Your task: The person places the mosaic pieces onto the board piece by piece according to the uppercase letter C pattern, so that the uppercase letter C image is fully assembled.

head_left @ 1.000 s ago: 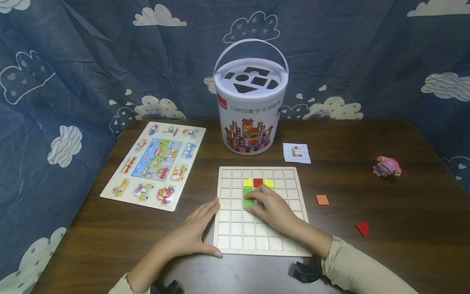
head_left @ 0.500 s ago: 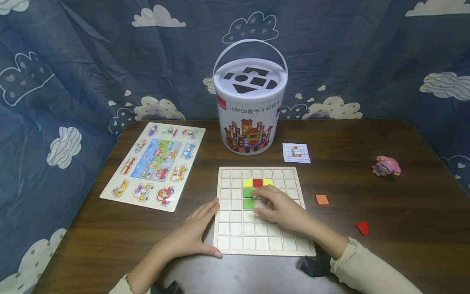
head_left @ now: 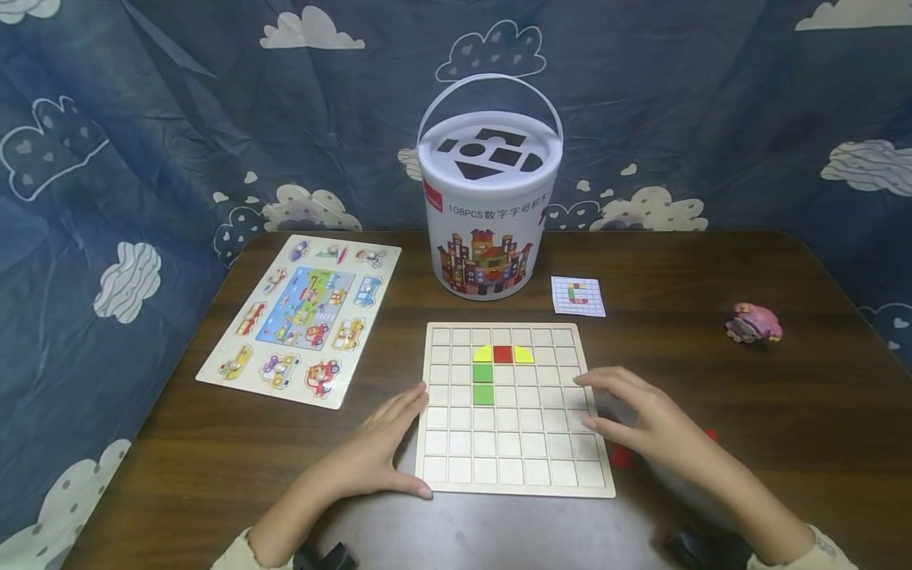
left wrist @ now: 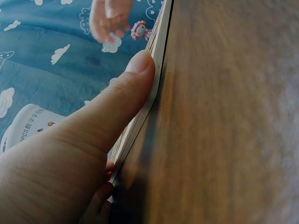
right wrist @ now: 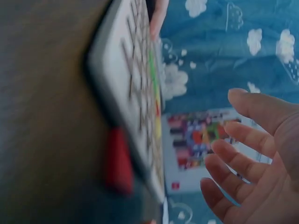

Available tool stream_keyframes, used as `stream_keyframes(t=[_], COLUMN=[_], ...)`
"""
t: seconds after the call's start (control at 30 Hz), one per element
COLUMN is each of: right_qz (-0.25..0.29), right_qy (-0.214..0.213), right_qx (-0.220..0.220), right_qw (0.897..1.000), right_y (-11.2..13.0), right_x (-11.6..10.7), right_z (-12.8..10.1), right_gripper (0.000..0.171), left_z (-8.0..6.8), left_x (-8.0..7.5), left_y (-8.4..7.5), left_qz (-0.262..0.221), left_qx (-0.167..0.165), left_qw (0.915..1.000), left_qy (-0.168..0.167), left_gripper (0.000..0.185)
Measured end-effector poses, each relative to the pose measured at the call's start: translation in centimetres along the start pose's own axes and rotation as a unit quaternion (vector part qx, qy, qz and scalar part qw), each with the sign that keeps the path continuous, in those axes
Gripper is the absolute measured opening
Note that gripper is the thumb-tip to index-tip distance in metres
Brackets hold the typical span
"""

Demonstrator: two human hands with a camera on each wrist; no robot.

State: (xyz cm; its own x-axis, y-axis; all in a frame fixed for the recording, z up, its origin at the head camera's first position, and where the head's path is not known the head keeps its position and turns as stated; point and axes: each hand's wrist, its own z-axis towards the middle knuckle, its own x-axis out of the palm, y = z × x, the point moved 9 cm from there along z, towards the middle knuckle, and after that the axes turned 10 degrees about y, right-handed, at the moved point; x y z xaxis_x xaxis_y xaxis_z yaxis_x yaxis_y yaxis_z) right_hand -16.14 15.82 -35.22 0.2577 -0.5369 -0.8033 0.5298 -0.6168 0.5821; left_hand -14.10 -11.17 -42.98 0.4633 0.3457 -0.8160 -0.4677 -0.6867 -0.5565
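A pale wooden grid board (head_left: 513, 467) lies on the dark table. Near its top sit a red square (head_left: 502, 354) between two yellow pieces (head_left: 483, 354), with two green squares (head_left: 483, 383) stacked below the left one. My left hand (head_left: 399, 443) rests flat against the board's left edge, thumb (left wrist: 121, 107) pressed to the rim (left wrist: 156, 51). My right hand (head_left: 606, 404) hovers over the board's right edge, fingers relaxed and spread (right wrist: 243, 154), holding nothing. A red piece (head_left: 621, 457) lies on the table by that edge, partly under the hand (right wrist: 119, 161).
A white block bucket (head_left: 490, 206) with a handle stands behind the board. A small pattern card (head_left: 578, 296) lies to its right, a vehicle peg puzzle (head_left: 302, 317) at the left, and a pink toy (head_left: 752, 323) at the far right. Blue cloud cloth surrounds the table.
My right hand let go of the lower green square and drew back right to the board's edge, now covering the orange square. The left hand stayed put.
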Motion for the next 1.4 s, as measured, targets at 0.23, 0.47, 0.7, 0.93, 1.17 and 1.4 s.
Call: stream_keyframes(t=[0.23, 0.47, 0.7, 0.93, 1.17, 1.4], right_qz=[-0.008, -0.004, -0.029, 0.003, 0.096, 0.162], right_qy=[0.022, 0.057, 0.060, 0.062, 0.090, 0.134], right_qx=[0.006, -0.013, -0.037, -0.023, -0.024, 0.016], right_qw=[1.000, 0.998, 0.997, 0.998, 0.991, 0.978], right_y=[-1.9, -2.9, -2.8, -2.8, -1.3, 0.0], right_x=[0.6, 1.7, 2.1, 1.5, 1.4, 3.0], right_z=[-3.2, -4.5, -4.5, -4.1, -2.5, 0.1], right_gripper=[0.046, 0.043, 0.030, 0.025, 0.023, 0.028], left_z=[0.1, 0.1, 0.1, 0.1, 0.1, 0.0], left_x=[0.1, 0.1, 0.1, 0.1, 0.0, 0.0], left_y=[0.1, 0.1, 0.1, 0.1, -0.1, -0.2], left_qz=[-0.009, -0.008, -0.009, -0.006, -0.004, -0.007], left_qx=[0.000, 0.000, -0.008, -0.005, -0.004, -0.005], left_qw=[1.0000, 1.0000, 0.9999, 1.0000, 1.0000, 0.9999], left_qy=[0.003, 0.002, 0.007, 0.005, 0.005, 0.007], left_gripper=[0.119, 0.118, 0.119, 0.118, 0.119, 0.119])
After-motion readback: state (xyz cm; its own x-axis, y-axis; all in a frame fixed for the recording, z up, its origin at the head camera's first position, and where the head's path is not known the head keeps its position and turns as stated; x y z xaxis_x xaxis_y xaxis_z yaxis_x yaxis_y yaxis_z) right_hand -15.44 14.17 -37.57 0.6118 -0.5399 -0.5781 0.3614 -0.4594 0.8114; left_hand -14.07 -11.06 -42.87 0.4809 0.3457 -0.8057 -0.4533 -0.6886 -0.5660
